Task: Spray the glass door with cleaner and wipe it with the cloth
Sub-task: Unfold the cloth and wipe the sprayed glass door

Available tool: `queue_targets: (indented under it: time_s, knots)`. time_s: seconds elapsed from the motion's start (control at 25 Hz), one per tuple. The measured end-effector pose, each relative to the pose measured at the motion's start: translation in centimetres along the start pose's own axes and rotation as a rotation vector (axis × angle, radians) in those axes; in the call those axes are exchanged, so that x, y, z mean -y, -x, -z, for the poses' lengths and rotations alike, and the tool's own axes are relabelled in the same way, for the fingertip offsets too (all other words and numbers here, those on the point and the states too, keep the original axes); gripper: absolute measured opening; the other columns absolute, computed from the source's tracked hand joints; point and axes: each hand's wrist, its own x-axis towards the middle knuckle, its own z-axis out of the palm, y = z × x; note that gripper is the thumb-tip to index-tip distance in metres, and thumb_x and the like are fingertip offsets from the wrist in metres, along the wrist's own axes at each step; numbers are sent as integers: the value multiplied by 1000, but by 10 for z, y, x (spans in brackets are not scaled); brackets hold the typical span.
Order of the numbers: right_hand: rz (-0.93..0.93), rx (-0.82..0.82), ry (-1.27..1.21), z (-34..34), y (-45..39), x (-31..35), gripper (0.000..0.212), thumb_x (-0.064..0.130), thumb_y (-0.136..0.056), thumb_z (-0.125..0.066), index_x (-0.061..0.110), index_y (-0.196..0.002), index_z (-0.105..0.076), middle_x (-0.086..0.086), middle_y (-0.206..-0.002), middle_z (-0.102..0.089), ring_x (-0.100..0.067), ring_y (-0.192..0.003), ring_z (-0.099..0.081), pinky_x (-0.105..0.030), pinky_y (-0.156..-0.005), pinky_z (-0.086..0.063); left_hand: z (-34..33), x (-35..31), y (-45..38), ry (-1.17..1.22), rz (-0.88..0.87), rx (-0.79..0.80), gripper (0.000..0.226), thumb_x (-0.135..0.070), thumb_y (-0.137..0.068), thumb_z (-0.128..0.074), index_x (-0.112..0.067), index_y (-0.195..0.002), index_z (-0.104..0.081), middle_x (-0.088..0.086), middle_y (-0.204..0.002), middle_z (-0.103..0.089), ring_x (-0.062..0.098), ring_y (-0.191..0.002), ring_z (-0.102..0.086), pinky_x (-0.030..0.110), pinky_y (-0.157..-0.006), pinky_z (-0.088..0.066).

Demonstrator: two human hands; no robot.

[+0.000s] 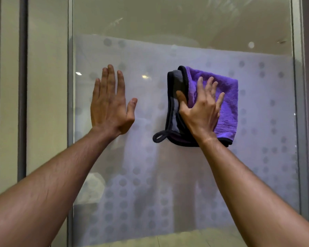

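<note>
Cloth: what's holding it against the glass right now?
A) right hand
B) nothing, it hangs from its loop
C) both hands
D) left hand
A: the right hand is spread flat on the cloth, pressing it to the glass door, while the left hand lies open and bare on the glass, apart from the cloth.

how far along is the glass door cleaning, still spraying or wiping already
Spraying looks finished for now: no cleaner bottle is in view and neither hand holds one. Wiping is in hand: the right hand presses the folded purple cloth flat on the frosted, dotted part of the glass door, while the left hand rests open on the pane. Left to do: streaks still show on the clear upper glass, so that area likely needs a pass.
</note>
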Motion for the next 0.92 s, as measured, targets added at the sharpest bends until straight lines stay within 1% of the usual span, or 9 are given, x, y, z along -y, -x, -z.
queue_targets:
  time_s: [0.12,0.28,0.36,0.44,0.52,0.6,0.76,0.84,0.92]
  knots:
    - [14,-50,-43,-5,-4,8,60,34,-87,-39,5,-139,-50,-23,-147,-43,-39,-140,-34,-57,-116,-20,-2,0,0,-6,-3,-14,81,-50,-92,-30,-8,-155,1,17,-163,7,27,-151,8,43,-123,0]
    - [198,-129,-129,-3,7,6,55,-2,-70,-53,-3,-125,-62,-27,-131,-57,-45,-123,-53,-63,-103,-38,-4,-2,-1,-24,-2,-19,81,-49,-93,-32,-8,-155,1,18,-162,6,28,-151,7,44,-123,0]
    - [352,-68,-136,3,28,-8,53,-6,-72,-52,0,-124,-63,-23,-132,-58,-41,-124,-54,-61,-104,-39,-4,-1,-1,-26,4,-21,81,-49,-92,-31,-8,-155,1,18,-162,5,29,-151,7,42,-123,1]
    - [405,-17,-105,10,46,-32,54,-9,-73,-52,1,-125,-63,-22,-135,-57,-39,-126,-52,-59,-107,-37,-4,-2,0,-16,4,-22,81,-50,-92,-31,-8,-155,1,18,-163,5,28,-151,7,41,-122,2]
    - [306,2,-62,18,54,-56,60,-10,-70,-51,4,-128,-61,-23,-137,-54,-40,-129,-49,-61,-108,-33,-4,-1,0,-12,2,-23,82,-51,-91,-30,-8,-155,0,18,-163,5,28,-151,6,42,-122,2]
    - [129,-28,-62,23,49,-68,60,-8,-73,-49,5,-131,-58,-25,-140,-50,-43,-131,-46,-64,-109,-31,-2,-1,0,-10,-1,-17,82,-51,-91,-29,-8,-155,0,18,-163,4,29,-151,6,42,-122,1]
    - [-143,-100,-147,26,19,-51,53,-7,-82,-49,0,-134,-54,-22,-143,-48,-43,-136,-37,-63,-111,-27,-4,-3,2,-30,4,-27,81,-51,-92,-28,-8,-155,0,18,-163,4,29,-151,6,43,-122,0]
    - [-211,-116,-156,21,5,-34,54,-5,-81,-45,2,-133,-56,-18,-144,-48,-39,-140,-35,-61,-112,-23,-5,-3,0,-30,1,-41,81,-49,-92,-30,-7,-154,-1,19,-162,3,30,-151,5,44,-123,-1]
    - [-166,-106,-168,14,2,-20,58,-3,-75,-43,4,-132,-57,-17,-144,-49,-37,-139,-36,-63,-112,-22,-5,-3,0,-34,-2,-47,81,-48,-93,-32,-6,-154,-2,20,-162,3,30,-151,5,45,-122,-2]
